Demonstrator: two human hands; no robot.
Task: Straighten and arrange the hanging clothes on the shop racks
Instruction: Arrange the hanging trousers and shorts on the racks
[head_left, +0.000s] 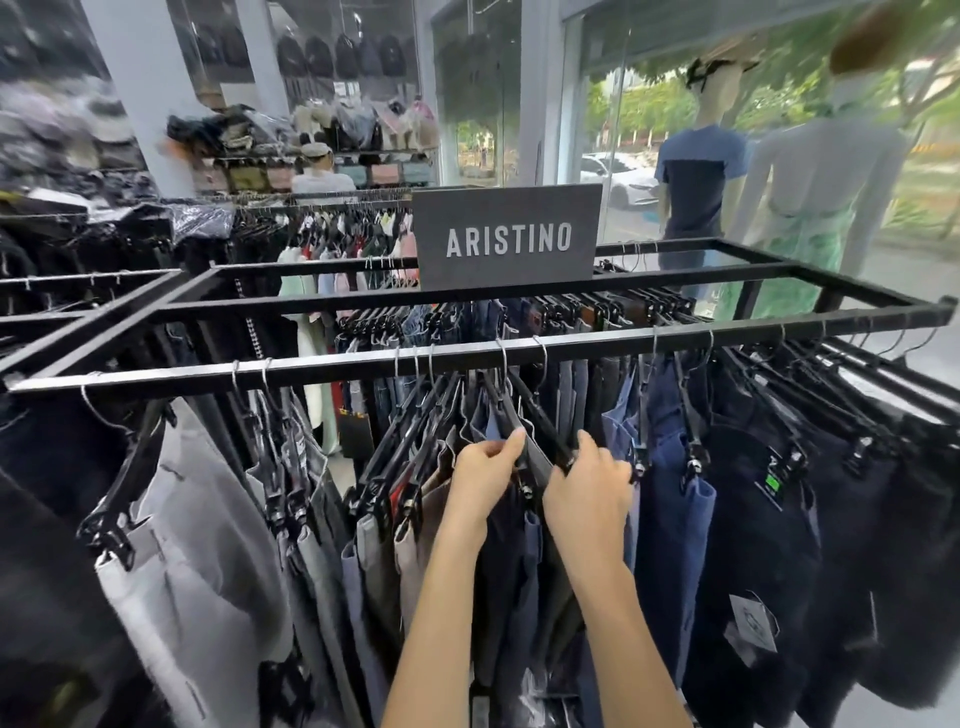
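Rail (322, 364) edges first: the front bar of the black metal rack runs across my view on a slight tilt. It has two bare stretches, one between the light grey trousers (197, 519) on the left and the bunched middle group, the other just right of my hands, before the navy trousers (675, 519). That is the only open room on the bar.

My left hand (485, 467) pinches the waistband of a grey pair (537, 460) at the middle of the rail, thumb on top and fingers curled. My right hand (589, 480) sits just beside it, fingers wrapped round a black clip hanger (540, 420) slanting down from its wire hook.

The middle group is packed tight, with hangers skewed and overlapping, and a beige pair (434, 501) lies against my left wrist. To the right, dark pairs hang in a slanted row, one with a white paper tag (753, 623). Behind, jeans (415, 322) crowd the next bar under a dark board sign (506, 236) reading ARISTINO. A mannequin in a blue T-shirt (701, 171) stands by the glass. The cloth is smooth and matte and the hooks are thin bright wire.
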